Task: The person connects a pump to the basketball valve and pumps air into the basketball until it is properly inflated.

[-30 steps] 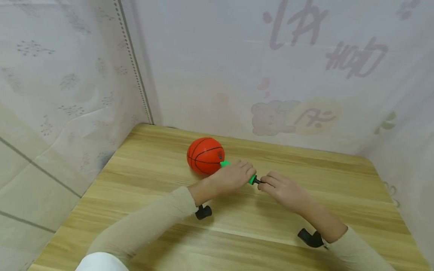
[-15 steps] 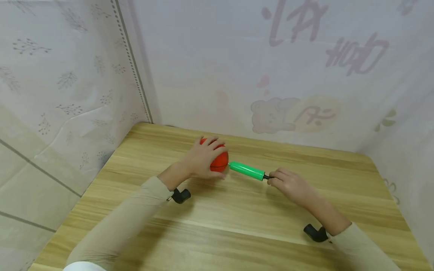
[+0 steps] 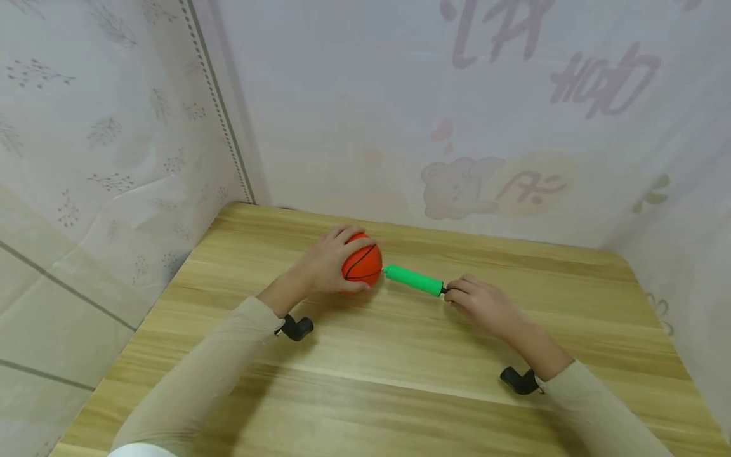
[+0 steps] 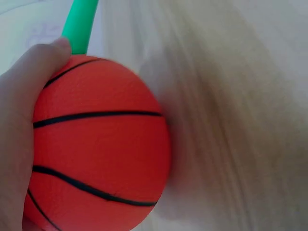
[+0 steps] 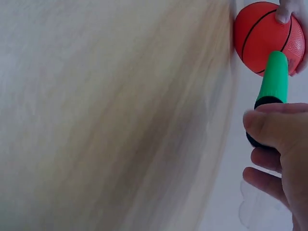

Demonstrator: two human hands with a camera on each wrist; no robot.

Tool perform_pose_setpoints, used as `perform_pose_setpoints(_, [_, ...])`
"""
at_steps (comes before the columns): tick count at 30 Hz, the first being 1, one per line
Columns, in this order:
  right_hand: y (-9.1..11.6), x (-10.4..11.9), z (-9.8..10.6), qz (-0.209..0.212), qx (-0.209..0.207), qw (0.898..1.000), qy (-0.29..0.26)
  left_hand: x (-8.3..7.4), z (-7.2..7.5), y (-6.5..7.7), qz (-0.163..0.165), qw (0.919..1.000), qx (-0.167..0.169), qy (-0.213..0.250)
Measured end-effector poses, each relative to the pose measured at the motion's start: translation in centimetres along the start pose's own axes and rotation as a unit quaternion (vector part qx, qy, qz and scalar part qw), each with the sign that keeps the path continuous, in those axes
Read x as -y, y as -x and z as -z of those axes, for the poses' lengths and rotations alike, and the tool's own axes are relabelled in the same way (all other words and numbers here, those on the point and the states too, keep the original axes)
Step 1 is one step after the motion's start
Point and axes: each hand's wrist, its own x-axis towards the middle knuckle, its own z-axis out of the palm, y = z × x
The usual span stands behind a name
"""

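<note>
An orange-red toy basketball with black lines sits on the wooden table. My left hand grips it from the left, thumb and fingers spread round its side, as the left wrist view also shows of the ball. From the ball's right side extends a green hand pump, its tip at the ball's surface. In the right wrist view the pump's green barrel points at the ball. My right hand holds the pump's black handle between thumb and fingers.
The wooden table spreads under both arms. Behind it hangs a pale printed cloth, and another patterned cloth borders the left. Black wrist-worn devices hang below each forearm near the tabletop.
My left hand has gone from the pump's barrel to the ball and now grips it. The green barrel has come into sight. My right hand stays on the handle.
</note>
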Motion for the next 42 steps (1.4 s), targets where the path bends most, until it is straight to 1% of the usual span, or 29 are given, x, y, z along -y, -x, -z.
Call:
perform_pose_setpoints(3, [-0.1,0.1,-0.2,-0.040,0.017,0.999,0.001,-0.2,-0.3,0.1,0.002,0.9999,-0.011,-0.005])
perform_pose_setpoints(6, [-0.5,0.3,0.0,-0.095,0.012,0.995,0.018,-0.5,-0.4,0.2,0.008,0.9998,-0.019,-0.008])
perform_pose_setpoints(9, [-1.6,0.5,0.4,-0.140,-0.009,0.989,0.043,-0.8,-0.4,0.2,0.016,0.9996,-0.022,-0.009])
perform_pose_setpoints(10, [-2.1,0.6,0.5,-0.150,-0.012,0.987,0.051,-0.9,-0.4,0.2,0.020,0.9995,-0.021,-0.011])
perform_pose_setpoints(12, [-3.4,0.9,0.8,-0.163,-0.009,0.985,0.050,-1.0,-0.5,0.2,0.025,0.9994,-0.017,-0.017])
perform_pose_setpoints(15, [-5.6,1.4,1.0,-0.182,0.024,0.982,0.035,-1.2,-0.5,0.1,0.030,0.9992,-0.013,-0.025])
perform_pose_setpoints(18, [-8.0,2.0,0.6,-0.201,0.074,0.977,-0.001,-1.3,-0.5,0.0,0.031,0.9990,-0.014,-0.029])
perform_pose_setpoints(21, [-10.0,2.1,-0.4,-0.215,0.118,0.969,-0.039,-1.4,-0.6,0.0,0.031,0.9989,-0.016,-0.033])
perform_pose_setpoints(23, [-10.9,2.1,-1.3,-0.225,0.136,0.963,-0.063,-1.4,-0.7,0.0,0.029,0.9988,-0.018,-0.035])
perform_pose_setpoints(25, [-11.6,2.0,-2.3,-0.229,0.144,0.959,-0.082,-1.3,-0.8,0.0,0.027,0.9988,-0.023,-0.033])
perform_pose_setpoints(27, [-12.1,2.0,-3.1,-0.229,0.149,0.957,-0.096,-1.2,-0.8,0.1,0.024,0.9987,-0.029,-0.034])
perform_pose_setpoints(31, [-12.3,2.1,-4.2,-0.230,0.147,0.956,-0.107,-1.3,-0.9,0.1,0.026,0.9984,-0.033,-0.038])
perform_pose_setpoints(37, [-12.1,2.5,-4.8,-0.246,0.129,0.955,-0.099,-1.7,-1.0,0.0,0.029,0.9979,-0.032,-0.049])
perform_pose_setpoints(42, [-12.3,2.8,-5.4,-0.268,0.114,0.955,-0.062,-1.9,-1.2,0.0,0.033,0.9971,-0.035,-0.059])
